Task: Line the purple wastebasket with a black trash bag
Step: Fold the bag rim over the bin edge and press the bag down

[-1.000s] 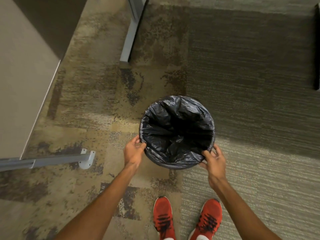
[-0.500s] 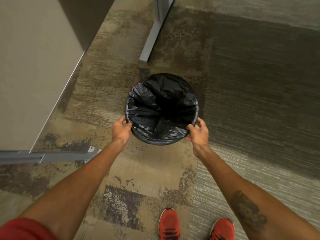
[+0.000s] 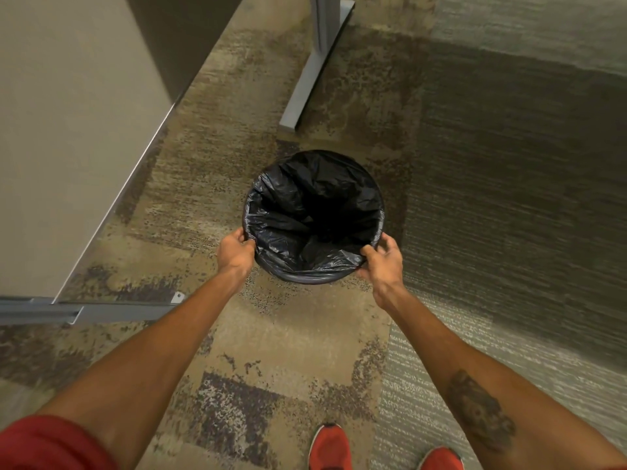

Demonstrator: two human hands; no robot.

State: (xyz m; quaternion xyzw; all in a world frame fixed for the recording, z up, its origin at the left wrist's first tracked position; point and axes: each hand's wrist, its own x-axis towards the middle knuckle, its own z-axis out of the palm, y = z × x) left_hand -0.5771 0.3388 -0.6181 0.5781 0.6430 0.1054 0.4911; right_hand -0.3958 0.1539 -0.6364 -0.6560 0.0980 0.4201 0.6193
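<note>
Fingers of the left hand [image 3: 234, 251] curl closed over the near-left edge of the black trash bag [image 3: 314, 217], the thumb lying on the bag's upper surface and the other fingers [image 3: 241, 235] wrapped down around the outside of the rim. Fingers of the right hand [image 3: 382, 259] are likewise closed on the near-right edge, thumb and forefinger pinching the folded plastic while the remaining fingers [image 3: 390, 244] spread against the outer wall. Both hands grip the bag where it folds over the rim of the wastebasket [image 3: 298, 279]; the purple of the basket itself cannot be made out, since the plastic covers everything visible from above. The bag is open, its glossy wrinkled film draped down into the round interior, whose centre is dark. Both forearms extend from the near edge toward the basket; the right forearm carries a dark tattoo [image 3: 480, 410], and a red sleeve [image 3: 51, 444] shows at the near-left corner. The basket stands upright on the patterned carpet floor [image 3: 278, 351], roughly at scene centre. Two red shoes [image 3: 330, 447] appear at the near edge, near the basket but apart from it. A grey metal desk foot [image 3: 310, 76] lies on the floor just beyond the basket at the far side. To the left stands a beige panel [image 3: 68, 130], with a grey metal base rail [image 3: 101, 312] along its near end.
</note>
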